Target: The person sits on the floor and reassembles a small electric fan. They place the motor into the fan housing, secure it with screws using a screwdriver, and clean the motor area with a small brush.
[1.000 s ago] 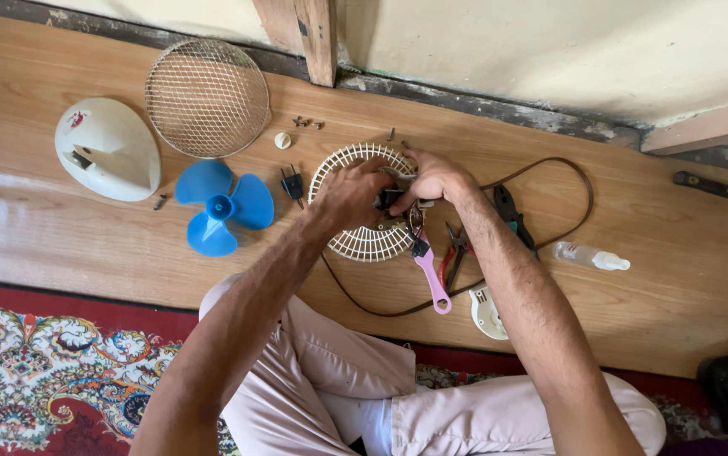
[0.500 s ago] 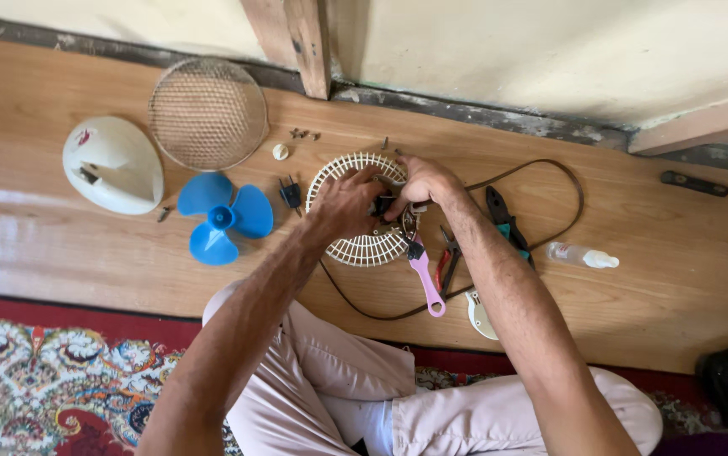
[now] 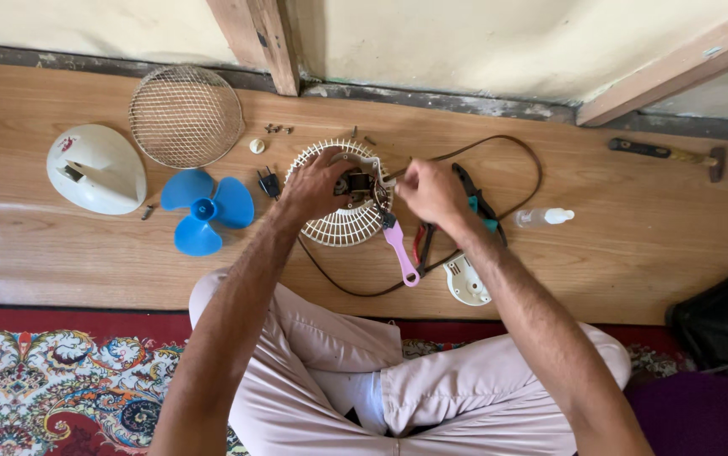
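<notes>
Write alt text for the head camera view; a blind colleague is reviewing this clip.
A seated person's left hand steadies a white fan grille with its motor on a wooden floor, while the right hand pinches something small beside it. Nearby lie a blue fan blade, wire mesh guard, white housing and pink toothbrush.

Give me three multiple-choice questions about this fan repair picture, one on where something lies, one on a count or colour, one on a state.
1. Where is the wire mesh guard?
A. beside the hammer
B. behind the blue blade, by the wall
C. on the rug

2. How many lobes has the blue blade?
A. three
B. five
C. two

3. What is the left hand doing?
A. resting on the knee
B. lifting the white shell
C. gripping the white grille

Answers: 1 B, the guard lies farther back than the blade, near the wall. 2 A, three lobes show. 3 C, its fingers rest on the white grille while the right hand works beside it.
</notes>
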